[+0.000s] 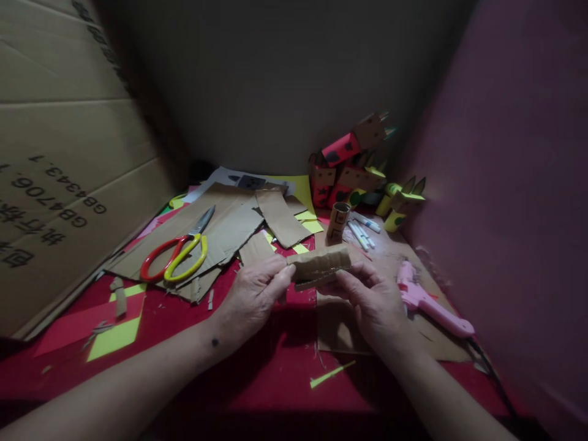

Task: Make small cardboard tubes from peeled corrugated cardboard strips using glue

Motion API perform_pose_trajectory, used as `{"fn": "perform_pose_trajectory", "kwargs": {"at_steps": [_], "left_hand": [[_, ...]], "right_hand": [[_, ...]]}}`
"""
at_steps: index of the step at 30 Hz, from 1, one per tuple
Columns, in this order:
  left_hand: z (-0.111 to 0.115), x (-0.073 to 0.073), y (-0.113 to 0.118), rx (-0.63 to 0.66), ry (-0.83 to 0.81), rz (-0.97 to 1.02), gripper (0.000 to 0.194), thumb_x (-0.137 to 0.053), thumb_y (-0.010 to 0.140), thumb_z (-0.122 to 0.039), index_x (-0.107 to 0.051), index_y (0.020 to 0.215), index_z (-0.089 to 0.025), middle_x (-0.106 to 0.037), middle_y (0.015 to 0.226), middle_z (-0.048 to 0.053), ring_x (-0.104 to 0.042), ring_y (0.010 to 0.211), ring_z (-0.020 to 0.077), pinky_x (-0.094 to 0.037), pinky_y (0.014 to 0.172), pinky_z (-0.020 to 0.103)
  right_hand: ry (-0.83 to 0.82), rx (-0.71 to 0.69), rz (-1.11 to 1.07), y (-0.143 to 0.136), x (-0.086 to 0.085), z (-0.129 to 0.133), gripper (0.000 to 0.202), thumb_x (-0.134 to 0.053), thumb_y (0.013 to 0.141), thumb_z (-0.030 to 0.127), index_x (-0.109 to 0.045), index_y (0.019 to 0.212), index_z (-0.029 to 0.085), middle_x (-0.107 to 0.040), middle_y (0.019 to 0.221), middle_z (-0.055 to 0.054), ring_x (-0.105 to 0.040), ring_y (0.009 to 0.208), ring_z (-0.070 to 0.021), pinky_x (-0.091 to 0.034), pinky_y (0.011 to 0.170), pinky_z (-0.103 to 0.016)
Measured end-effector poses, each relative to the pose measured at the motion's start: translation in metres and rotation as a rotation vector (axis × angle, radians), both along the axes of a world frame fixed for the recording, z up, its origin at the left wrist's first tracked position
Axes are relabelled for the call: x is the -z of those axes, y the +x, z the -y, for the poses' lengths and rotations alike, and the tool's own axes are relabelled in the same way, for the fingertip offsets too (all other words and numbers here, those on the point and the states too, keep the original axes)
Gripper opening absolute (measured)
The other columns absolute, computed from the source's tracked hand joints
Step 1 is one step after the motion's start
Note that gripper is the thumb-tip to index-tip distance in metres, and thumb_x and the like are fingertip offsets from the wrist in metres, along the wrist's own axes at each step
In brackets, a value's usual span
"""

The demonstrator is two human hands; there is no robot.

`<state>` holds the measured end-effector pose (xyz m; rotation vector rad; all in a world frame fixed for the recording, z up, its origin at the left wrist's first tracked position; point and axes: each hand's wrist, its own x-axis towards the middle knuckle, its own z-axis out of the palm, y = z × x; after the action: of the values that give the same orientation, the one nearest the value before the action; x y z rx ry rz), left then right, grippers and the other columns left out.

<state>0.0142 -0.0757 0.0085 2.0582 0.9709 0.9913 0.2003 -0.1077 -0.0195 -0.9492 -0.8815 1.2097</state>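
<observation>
Between my two hands is a curled strip of cardboard [319, 262], bent lengthwise into a loose roll with a gap along its near side. My left hand [260, 288] pinches its left end between thumb and fingers. At the right end, my right hand [367, 294] grips the lower edge, thumb in front. Just beyond stands an upright cardboard tube [339, 222] with dark markings. A pink hot glue gun [432, 303] lies to the right of my right hand. Scissors [184, 248] with one red and one yellow handle rest on cardboard pieces to the left.
Cardboard sheets [225, 211] cover the back left of the red tablecloth [257, 386]. Decorated cardboard figures [342, 162] are stacked at the back right, near white markers [361, 234]. A large cardboard box [68, 153] walls the left; a pink-purple wall [514, 184] bounds the right.
</observation>
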Motion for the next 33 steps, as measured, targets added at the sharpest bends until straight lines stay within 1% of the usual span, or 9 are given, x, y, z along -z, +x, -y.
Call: {"fn": "perform_pose_trajectory", "kwargs": {"at_steps": [7, 12, 16, 21, 24, 27, 33], "left_hand": [[0.0007, -0.0021, -0.0002, 0.050, 0.000, -0.031, 0.035, -0.038, 0.092, -0.026, -0.051, 0.060, -0.015, -0.044, 0.060, -0.003, -0.044, 0.058, 0.0104, -0.034, 0.058, 0.023], [0.0009, -0.0041, -0.0005, 0.067, 0.006, -0.054, 0.032, -0.039, 0.091, -0.025, -0.052, 0.064, -0.015, -0.042, 0.060, -0.003, -0.042, 0.058, 0.0100, -0.033, 0.057, 0.022], [0.0011, -0.0043, -0.0007, 0.072, -0.018, -0.066, 0.032, -0.038, 0.091, -0.026, -0.052, 0.064, -0.015, -0.042, 0.060, -0.003, -0.041, 0.058, 0.0100, -0.033, 0.056, 0.022], [0.0013, -0.0051, -0.0010, 0.086, -0.052, -0.059, 0.032, -0.039, 0.091, -0.026, -0.050, 0.063, -0.015, -0.041, 0.059, -0.004, -0.042, 0.058, 0.0095, -0.033, 0.056, 0.022], [0.0011, -0.0071, -0.0009, 0.099, -0.081, -0.063, 0.032, -0.039, 0.091, -0.027, -0.050, 0.062, -0.016, -0.043, 0.060, -0.003, -0.043, 0.059, 0.0096, -0.034, 0.056, 0.021], [0.0008, -0.0090, -0.0009, 0.119, -0.103, -0.075, 0.034, -0.039, 0.091, -0.027, -0.050, 0.062, -0.016, -0.045, 0.062, -0.003, -0.045, 0.061, 0.0099, -0.035, 0.057, 0.021], [0.0012, -0.0087, -0.0003, 0.134, -0.074, -0.071, 0.035, -0.034, 0.093, -0.030, -0.048, 0.064, -0.017, -0.046, 0.066, -0.002, -0.046, 0.063, 0.0107, -0.037, 0.059, 0.021]], "right_hand": [[0.031, -0.009, -0.030, -0.0003, -0.0021, -0.0002, 0.015, -0.071, 0.072, 0.027, -0.061, 0.076, 0.017, -0.067, 0.069, 0.001, -0.068, 0.064, -0.0159, -0.054, 0.062, -0.029], [0.039, -0.015, -0.047, 0.0001, -0.0014, -0.0005, 0.013, -0.070, 0.073, 0.026, -0.062, 0.078, 0.018, -0.068, 0.069, 0.001, -0.067, 0.061, -0.0150, -0.056, 0.059, -0.029], [0.036, -0.004, -0.059, 0.0000, -0.0004, -0.0011, 0.012, -0.071, 0.072, 0.025, -0.062, 0.075, 0.018, -0.069, 0.071, 0.001, -0.067, 0.061, -0.0152, -0.058, 0.059, -0.029], [0.068, -0.008, -0.117, -0.0015, -0.0006, -0.0022, 0.008, -0.070, 0.072, 0.023, -0.062, 0.071, 0.020, -0.069, 0.067, 0.003, -0.067, 0.059, -0.0148, -0.058, 0.060, -0.031], [0.050, 0.004, -0.134, -0.0018, -0.0018, -0.0023, 0.009, -0.071, 0.071, 0.022, -0.062, 0.069, 0.020, -0.070, 0.069, 0.003, -0.067, 0.060, -0.0144, -0.058, 0.061, -0.031], [0.035, 0.008, -0.128, -0.0011, -0.0024, -0.0022, 0.010, -0.071, 0.071, 0.023, -0.062, 0.068, 0.019, -0.070, 0.069, 0.002, -0.066, 0.056, -0.0134, -0.058, 0.061, -0.031], [0.040, 0.020, -0.108, 0.0002, -0.0011, -0.0028, 0.010, -0.070, 0.072, 0.024, -0.063, 0.069, 0.018, -0.069, 0.067, 0.002, -0.065, 0.056, -0.0130, -0.058, 0.061, -0.031]]}}
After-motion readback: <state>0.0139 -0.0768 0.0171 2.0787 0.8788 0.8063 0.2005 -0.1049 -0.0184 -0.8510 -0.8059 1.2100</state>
